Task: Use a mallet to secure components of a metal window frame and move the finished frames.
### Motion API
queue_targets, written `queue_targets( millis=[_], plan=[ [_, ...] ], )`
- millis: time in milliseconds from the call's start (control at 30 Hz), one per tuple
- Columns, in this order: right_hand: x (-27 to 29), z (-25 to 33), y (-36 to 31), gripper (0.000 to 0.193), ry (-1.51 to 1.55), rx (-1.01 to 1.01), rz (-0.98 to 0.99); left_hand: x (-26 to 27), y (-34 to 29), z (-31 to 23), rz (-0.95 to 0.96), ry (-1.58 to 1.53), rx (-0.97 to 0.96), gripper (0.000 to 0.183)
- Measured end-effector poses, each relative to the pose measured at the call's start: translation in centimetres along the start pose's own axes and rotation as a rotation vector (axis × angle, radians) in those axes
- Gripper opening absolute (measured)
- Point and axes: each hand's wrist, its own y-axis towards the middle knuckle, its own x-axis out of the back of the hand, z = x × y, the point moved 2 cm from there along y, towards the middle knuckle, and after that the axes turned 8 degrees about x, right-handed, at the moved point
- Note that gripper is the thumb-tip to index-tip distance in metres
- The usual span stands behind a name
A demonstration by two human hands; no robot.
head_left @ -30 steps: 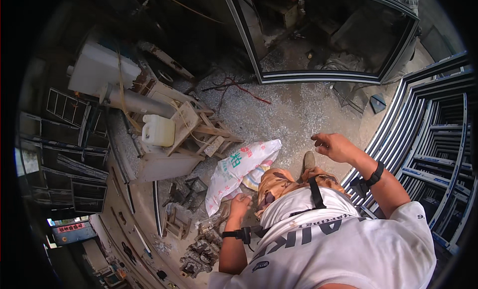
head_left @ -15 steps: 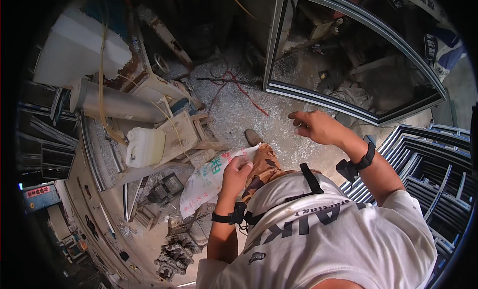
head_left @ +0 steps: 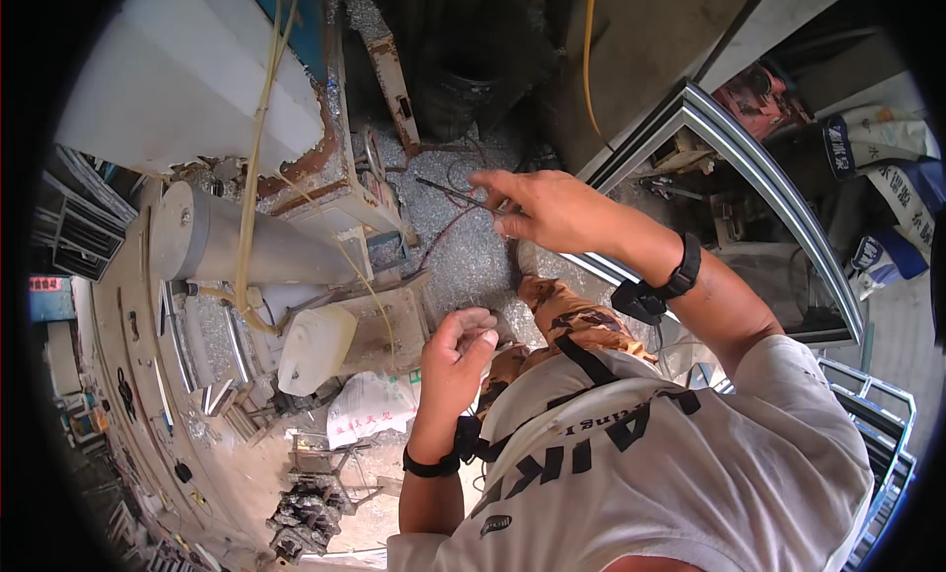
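Observation:
My left hand (head_left: 453,367) hangs in front of my left thigh. Its fingers curl loosely, the thumb stands apart, and nothing shows in it. My right hand (head_left: 542,209) reaches forward over the littered floor, thumb and forefinger apart. A thin dark rod (head_left: 443,190) runs in line with the gap between those fingers; whether they touch it cannot be made out. Left of my left hand, a pale plastic jug (head_left: 315,350) of yellowish liquid rests by a worn wooden stand (head_left: 389,321). Below lies a printed white sack (head_left: 370,406).
A curved metal window frame (head_left: 778,178) leans at the right, with more stacked frames (head_left: 877,414) behind my right elbow. A grey cylinder (head_left: 266,237) and a rusty-edged machine (head_left: 325,148) stand at the left. Shiny shavings (head_left: 453,267) cover the floor; dark metal parts (head_left: 305,513) lie lower left.
The view has shifted forward and right. My right hand has reached forward and left to the dark rod. The left hand has come away from the white sack.

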Motion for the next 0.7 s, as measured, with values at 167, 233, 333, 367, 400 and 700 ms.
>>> queue_targets(
  millis=[167,233,333,367,400,700],
  plan=[
    [3.7,-1.6,8.6,0.069,0.029,0.077,-0.142,0.2,2.6,-1.4,-0.066,-0.093,-0.001,0.027],
    [5.2,-3.0,12.2,0.072,0.063,0.121,-0.170,0.3,4.4,-2.7,-0.127,-0.124,0.015,0.025],
    [8.5,-4.9,17.0,0.074,-0.081,0.160,-0.387,0.1,8.3,-4.7,-0.201,-0.136,-0.061,0.024],
    [9.8,-5.5,18.3,0.074,-0.081,0.166,-0.385,-0.2,9.3,-5.7,-0.242,-0.158,-0.039,0.024],
    [11.3,-6.0,19.6,0.074,-0.104,0.151,-0.389,-0.5,10.3,-6.7,-0.283,-0.182,-0.015,0.024],
    [19.0,-16.4,28.7,0.070,-0.165,0.025,-0.626,-0.4,18.5,-11.9,-0.270,-0.170,-0.022,0.025]
  ],
)
